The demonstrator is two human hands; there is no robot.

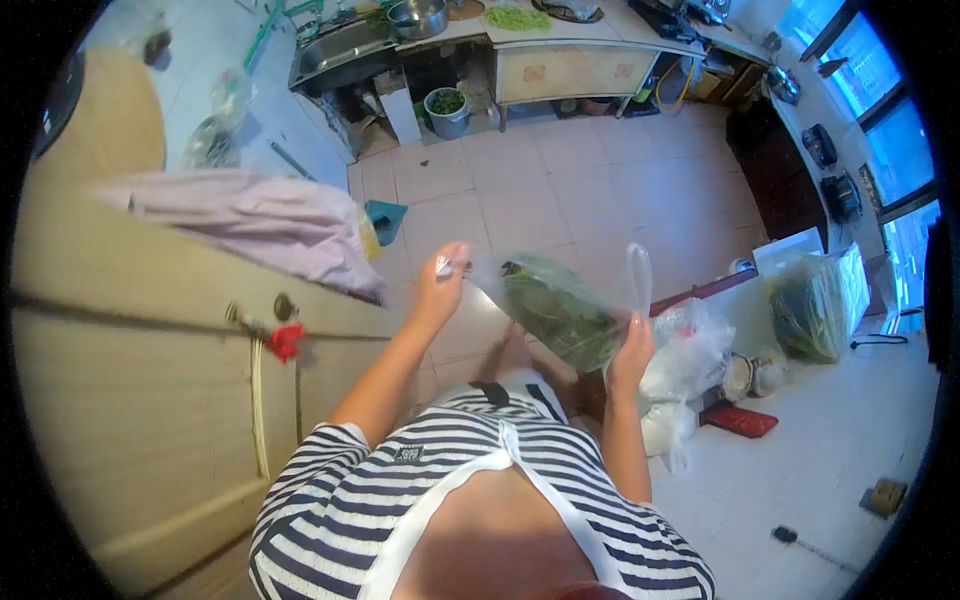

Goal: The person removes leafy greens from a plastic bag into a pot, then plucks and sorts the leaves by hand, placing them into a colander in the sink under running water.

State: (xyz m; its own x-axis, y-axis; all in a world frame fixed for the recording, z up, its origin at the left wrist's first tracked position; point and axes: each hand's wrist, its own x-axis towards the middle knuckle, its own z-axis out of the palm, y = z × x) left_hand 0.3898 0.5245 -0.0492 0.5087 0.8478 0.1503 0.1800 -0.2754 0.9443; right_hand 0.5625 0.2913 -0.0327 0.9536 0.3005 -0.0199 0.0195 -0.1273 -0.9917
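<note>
Counted two bare hands, held apart. Noted left hand (438, 290) closed on one end of one clear plastic bag (555, 310); right hand (631, 358) closed on the opposite end, just below one raised loop of film (640, 275). Located bag in mid-air between both, over tiled floor (600, 180). Saw dark green leaves (590, 335) inside, overlapping; could not count. Recorded to the right: one other bag of greens (808, 315), one flat red object (742, 420). Recorded ahead: one bucket (448, 122) containing greens, one metal bowl (418, 20) by one sink (340, 54).
</note>
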